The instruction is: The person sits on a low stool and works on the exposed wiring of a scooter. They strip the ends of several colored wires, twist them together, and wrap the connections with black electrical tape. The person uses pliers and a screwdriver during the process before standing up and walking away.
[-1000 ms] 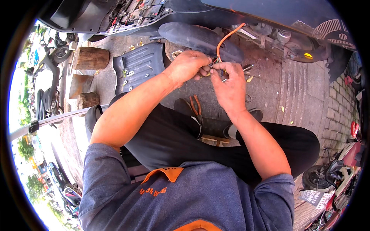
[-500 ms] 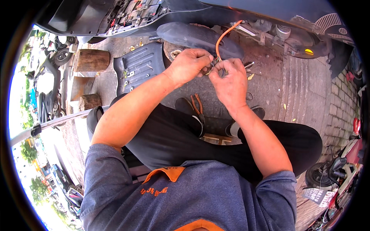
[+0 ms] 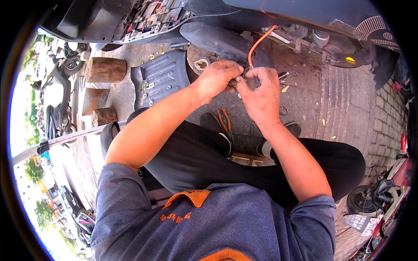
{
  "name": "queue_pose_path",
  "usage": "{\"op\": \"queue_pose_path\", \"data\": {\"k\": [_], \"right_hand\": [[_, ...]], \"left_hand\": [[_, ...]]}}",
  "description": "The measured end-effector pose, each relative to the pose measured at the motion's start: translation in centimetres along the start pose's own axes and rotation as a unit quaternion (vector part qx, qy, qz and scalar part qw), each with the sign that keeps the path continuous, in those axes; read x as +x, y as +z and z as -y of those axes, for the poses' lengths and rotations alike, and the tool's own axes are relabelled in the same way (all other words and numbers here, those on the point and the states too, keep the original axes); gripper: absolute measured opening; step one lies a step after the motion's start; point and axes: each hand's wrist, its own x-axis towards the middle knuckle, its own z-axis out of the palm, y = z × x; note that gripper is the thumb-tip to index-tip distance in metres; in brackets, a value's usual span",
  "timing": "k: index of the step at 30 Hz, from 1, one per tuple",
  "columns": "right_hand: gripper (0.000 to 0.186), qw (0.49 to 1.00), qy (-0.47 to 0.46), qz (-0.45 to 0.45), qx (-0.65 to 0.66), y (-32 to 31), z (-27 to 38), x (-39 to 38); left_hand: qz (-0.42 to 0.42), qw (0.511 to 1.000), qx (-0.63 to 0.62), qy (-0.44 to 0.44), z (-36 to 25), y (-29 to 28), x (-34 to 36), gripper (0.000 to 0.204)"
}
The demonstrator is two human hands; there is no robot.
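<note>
An orange cable (image 3: 251, 51) hangs down from the scooter (image 3: 278, 15), and thin wires come out of its lower end between my hands. My left hand (image 3: 217, 79) is closed, thumb and fingertips pinching the thin wires. Close against it, my right hand (image 3: 263, 93) pinches the same wires from the right side. A blue wire (image 3: 257, 81) shows beside the right fingers; the exact ends are mostly hidden by my fingertips. Pliers with orange handles (image 3: 225, 119) lie below the hands, beside my shoe.
On the left lies a black ribbed plastic panel (image 3: 167, 71) with small parts on it. Wooden stumps (image 3: 106, 69) stand farther left. A dark, elongated cover (image 3: 209, 41) lies beyond my hands. At the lower right is a wheel (image 3: 363, 199) among other vehicle parts.
My hands stay together at the wires, with the fingertips shifted slightly. A blue wire shows more clearly by the right fingers. The whole view has shifted a little.
</note>
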Motion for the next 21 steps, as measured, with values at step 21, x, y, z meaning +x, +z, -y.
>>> {"op": "queue_pose_path", "data": {"k": [21], "right_hand": [[0.01, 0.998, 0.029, 0.019, 0.053, 0.4, 0.0, -0.4]], "left_hand": [[-0.073, 0.988, 0.128, 0.051, -0.4, 0.6, -0.8, 0.026]]}}
